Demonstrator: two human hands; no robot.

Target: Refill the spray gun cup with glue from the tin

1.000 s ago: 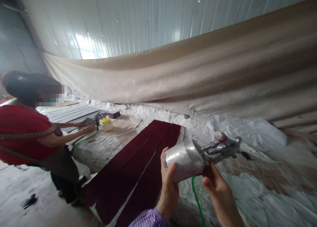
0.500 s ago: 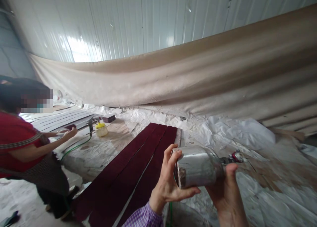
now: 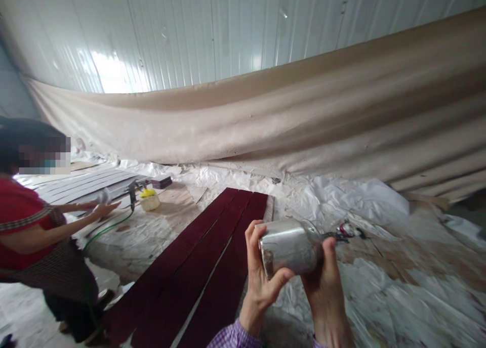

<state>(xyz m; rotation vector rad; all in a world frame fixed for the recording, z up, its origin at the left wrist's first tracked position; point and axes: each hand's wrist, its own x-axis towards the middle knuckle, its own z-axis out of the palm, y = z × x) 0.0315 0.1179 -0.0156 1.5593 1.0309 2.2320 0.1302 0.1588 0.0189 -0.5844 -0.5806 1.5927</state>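
Note:
I hold a spray gun with a shiny metal cup (image 3: pixel 291 247) up in front of me, tipped on its side. My left hand (image 3: pixel 261 279) wraps round the bottom end of the cup, thumb underneath. My right hand (image 3: pixel 322 282) grips the cup from below at its other end, where the gun body with a red knob (image 3: pixel 347 230) sticks out to the right. Long dark red strips (image 3: pixel 205 267) lie side by side on the table just beyond and left of my hands.
The table is covered in crumpled white plastic sheeting (image 3: pixel 341 196); a beige cloth (image 3: pixel 266 120) hangs behind it. At the left a person in a red top (image 3: pixel 26 226) works by grey strips (image 3: pixel 83 181), beside a small yellow-capped jar (image 3: pixel 149 200) and green hose (image 3: pixel 102 230).
The cup has swung from pointing left-down to lying sideways, with the gun body now behind it. My left hand has closed round its bottom end. The view has shifted right.

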